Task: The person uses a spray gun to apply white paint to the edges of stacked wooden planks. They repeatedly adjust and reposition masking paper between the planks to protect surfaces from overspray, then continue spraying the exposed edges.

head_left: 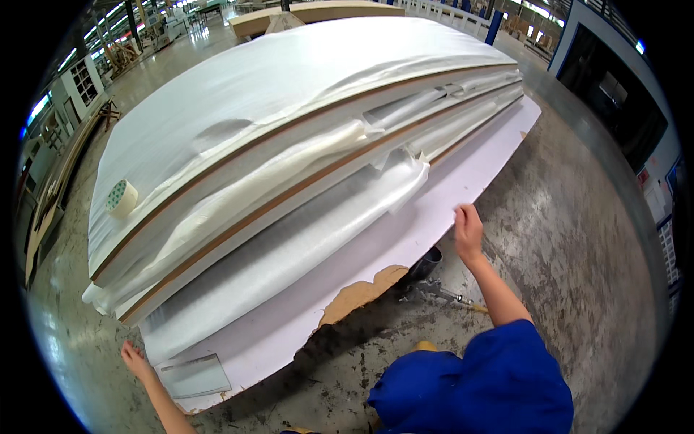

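A stack of large wooden panels with brown edges, wrapped in white sheeting (303,65), lies in front of me. Beneath it a pale lilac board (463,181) sticks out toward me, its front edge torn to bare brown. My right hand (468,230) is at that board's front edge, fingers curled in; what they hold is hard to see. At the near left corner my left hand (135,360) is closed beside the board's end, its grip unclear. A roll of tape (121,198) stands on the sheeting at the left. A loose white sheet (303,267) hangs over the lower panels.
A grey glassy rectangle (194,377) lies on the board's near left corner. Under the front edge are a dark cylinder (426,262) and a metal tool with a hose fitting (452,295) on the concrete floor (578,253). Long boards (61,181) lean at the far left.
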`<state>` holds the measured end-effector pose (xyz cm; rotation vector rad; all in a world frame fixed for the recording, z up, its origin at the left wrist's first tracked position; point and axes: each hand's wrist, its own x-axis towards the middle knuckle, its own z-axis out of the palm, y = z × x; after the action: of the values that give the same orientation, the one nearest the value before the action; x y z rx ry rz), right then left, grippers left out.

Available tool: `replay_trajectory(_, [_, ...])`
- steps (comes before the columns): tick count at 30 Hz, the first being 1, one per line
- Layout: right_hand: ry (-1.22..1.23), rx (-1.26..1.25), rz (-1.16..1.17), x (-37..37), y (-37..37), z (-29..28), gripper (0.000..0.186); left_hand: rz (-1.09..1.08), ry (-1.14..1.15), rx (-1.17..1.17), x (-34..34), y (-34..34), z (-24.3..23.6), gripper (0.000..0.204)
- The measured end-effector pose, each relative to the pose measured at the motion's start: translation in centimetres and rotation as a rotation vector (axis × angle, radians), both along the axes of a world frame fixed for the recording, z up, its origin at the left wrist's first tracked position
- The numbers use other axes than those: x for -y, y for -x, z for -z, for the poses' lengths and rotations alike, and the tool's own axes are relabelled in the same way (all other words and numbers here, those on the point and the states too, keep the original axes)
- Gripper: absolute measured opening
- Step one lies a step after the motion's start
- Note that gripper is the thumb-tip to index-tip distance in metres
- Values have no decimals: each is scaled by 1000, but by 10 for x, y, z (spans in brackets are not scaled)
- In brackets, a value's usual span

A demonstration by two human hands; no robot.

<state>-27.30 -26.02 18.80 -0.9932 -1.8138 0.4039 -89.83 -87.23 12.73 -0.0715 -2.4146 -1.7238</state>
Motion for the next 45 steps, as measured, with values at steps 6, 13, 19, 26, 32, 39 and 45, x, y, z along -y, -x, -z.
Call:
replay_trajectory(6, [560, 566, -345, 30, -123, 117, 49, -189, 149, -162, 16, -125, -35, 33])
replay_trajectory(13, [1207, 844, -667, 23, -63, 115, 50, 336, 219, -71, -77, -238, -173, 22])
replay_trajectory(19, [1623, 500, -766, 27, -74, 163, 37, 750, 522, -12, -164, -335, -218, 16])
replay_trajectory(26, [1042, 518, -862, 64, -106, 162, 34, 1252, 554, -237, -247, -408, -221, 14])
replay_trajectory(32, [1039, 609, -420, 66, -137, 54, 40, 1409, 451, -255, -291, -447, -185, 12])
replay_trajectory(39, [734, 374, 42, -43, -149, -62, 35, 1455, 348, -239, -339, -473, -117, 13])
replay_trajectory(45, [287, 261, 165, -192, -136, -133, 26, 1394, 185, -169, -394, -488, -115, 11])
